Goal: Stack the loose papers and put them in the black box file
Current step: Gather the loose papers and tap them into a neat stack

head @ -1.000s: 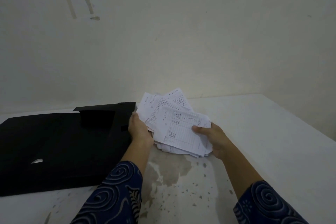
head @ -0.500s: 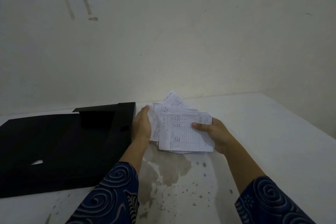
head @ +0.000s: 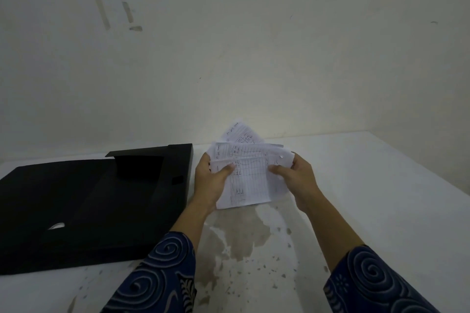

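Above stained white bench (head: 368,211): bundle of white handwritten ruled papers (head: 250,178), tilted upright, fanned unevenly at top. Left hand (head: 209,183) grip clamped on bundle's left edge, thumb across front sheet. Right hand (head: 297,180) grip clamped on right edge. Open flat black box file (head: 89,201) lies on bench just left of left grip, apart from papers.

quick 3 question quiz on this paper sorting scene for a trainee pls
1. True or false: the stack of papers lies flat on the table.
2. Which hands hold the papers? A) left only B) right only C) both
3. Fill in: the open black box file lies on the person's ____ side.

Key
1. False: it is lifted, sheets fanned unevenly.
2. C: left hand and right hand.
3. Left.
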